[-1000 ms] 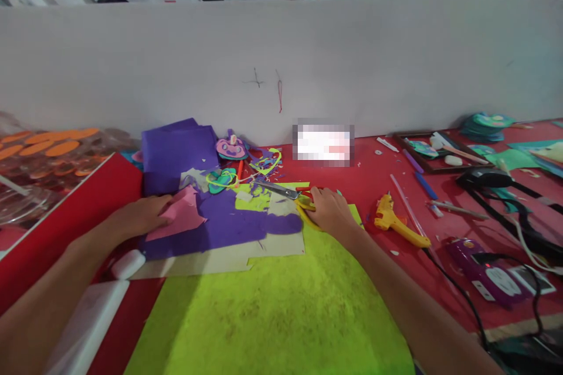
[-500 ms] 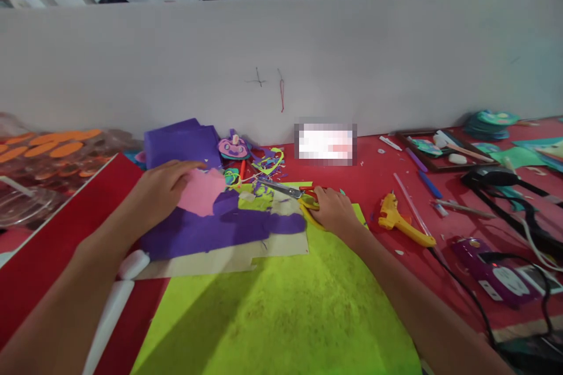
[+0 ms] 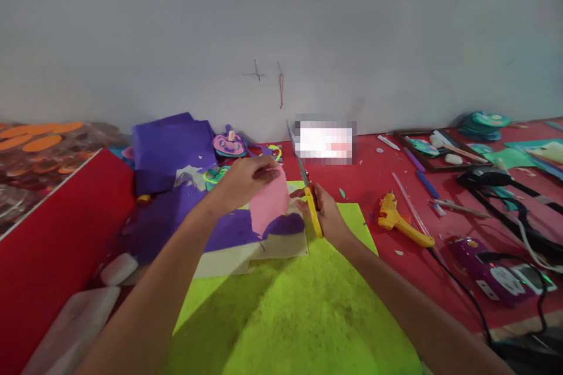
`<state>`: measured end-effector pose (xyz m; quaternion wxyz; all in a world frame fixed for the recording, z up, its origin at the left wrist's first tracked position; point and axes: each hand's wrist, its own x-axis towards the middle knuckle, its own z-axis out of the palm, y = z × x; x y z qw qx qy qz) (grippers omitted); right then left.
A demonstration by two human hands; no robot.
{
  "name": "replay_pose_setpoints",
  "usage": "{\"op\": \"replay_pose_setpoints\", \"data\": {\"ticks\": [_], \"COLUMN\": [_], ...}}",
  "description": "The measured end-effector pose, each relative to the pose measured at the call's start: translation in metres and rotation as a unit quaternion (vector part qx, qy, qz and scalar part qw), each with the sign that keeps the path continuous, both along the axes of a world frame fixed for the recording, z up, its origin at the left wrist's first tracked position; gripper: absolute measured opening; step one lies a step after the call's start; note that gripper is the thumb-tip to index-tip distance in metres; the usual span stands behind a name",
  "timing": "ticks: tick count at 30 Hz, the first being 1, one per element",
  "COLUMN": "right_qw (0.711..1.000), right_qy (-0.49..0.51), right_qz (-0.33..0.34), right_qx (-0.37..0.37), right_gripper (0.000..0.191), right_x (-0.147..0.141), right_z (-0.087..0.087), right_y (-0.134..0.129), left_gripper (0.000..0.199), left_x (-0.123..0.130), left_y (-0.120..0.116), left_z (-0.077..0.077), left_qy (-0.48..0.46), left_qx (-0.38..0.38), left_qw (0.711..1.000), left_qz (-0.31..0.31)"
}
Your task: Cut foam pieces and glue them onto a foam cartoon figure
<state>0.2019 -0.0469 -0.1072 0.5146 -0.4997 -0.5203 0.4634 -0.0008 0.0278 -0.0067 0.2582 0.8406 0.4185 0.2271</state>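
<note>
Between the fingers of my left hand [image 3: 248, 179] hangs a pink felt piece [image 3: 269, 202] with an uneven edge. My right hand [image 3: 323, 208] is closed round the yellow handles of a pair of scissors [image 3: 313, 211], whose blades point up and away from me. The fingertips of my right hand come close to the pink piece's right edge; whether they touch it I cannot tell. Underneath lie a purple felt sheet [image 3: 233, 231] and a cream sheet [image 3: 281, 246], both on a large yellow-green felt sheet [image 3: 299, 310].
To the right lie a yellow glue gun [image 3: 402, 220], a purple device [image 3: 490, 272] with cables, and a dark tray [image 3: 466, 165] of small pieces. Folded purple felt [image 3: 173, 149] and a pink decorated piece [image 3: 229, 143] rest near the grey partition [image 3: 176, 47]. A red board [image 3: 65, 234] slants at left.
My left hand has carried the pink felt piece right, close to my right hand. The scissors have been lifted and turned from pointing left to pointing up and away.
</note>
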Motion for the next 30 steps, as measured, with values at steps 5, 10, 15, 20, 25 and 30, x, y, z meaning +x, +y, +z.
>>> {"op": "replay_pose_setpoints", "data": {"ticks": [5, 10, 15, 20, 25, 30], "right_qw": [0.999, 1.000, 0.998, 0.994, 0.994, 0.993], "right_qy": [0.052, 0.023, 0.021, 0.002, -0.001, -0.035], "right_qz": [-0.015, -0.008, -0.048, -0.098, -0.099, -0.094], "right_qx": [-0.001, 0.004, 0.030, 0.044, 0.051, 0.058], "right_gripper": [0.042, 0.033, 0.030, 0.024, 0.025, 0.025], "right_x": [-0.003, -0.001, -0.004, 0.002, 0.006, 0.004], "right_z": [0.003, 0.007, 0.009, 0.008, 0.004, -0.001], "right_y": [0.000, -0.006, -0.008, -0.008, -0.005, -0.005], "left_gripper": [0.026, 0.025, 0.038, 0.050, 0.032, 0.034], "left_x": [0.014, 0.017, 0.014, 0.006, 0.008, 0.010], "left_y": [0.005, 0.009, 0.006, 0.006, 0.011, 0.010], "left_z": [-0.005, -0.009, -0.008, -0.011, -0.015, -0.006], "left_qy": [-0.097, -0.165, -0.222, -0.146, -0.145, -0.229], "left_qx": [-0.039, -0.069, -0.173, -0.250, -0.213, -0.195], "left_qw": [0.994, 0.984, 0.958, 0.956, 0.966, 0.953], "left_qz": [-0.035, 0.006, 0.058, -0.047, 0.025, 0.044]}}
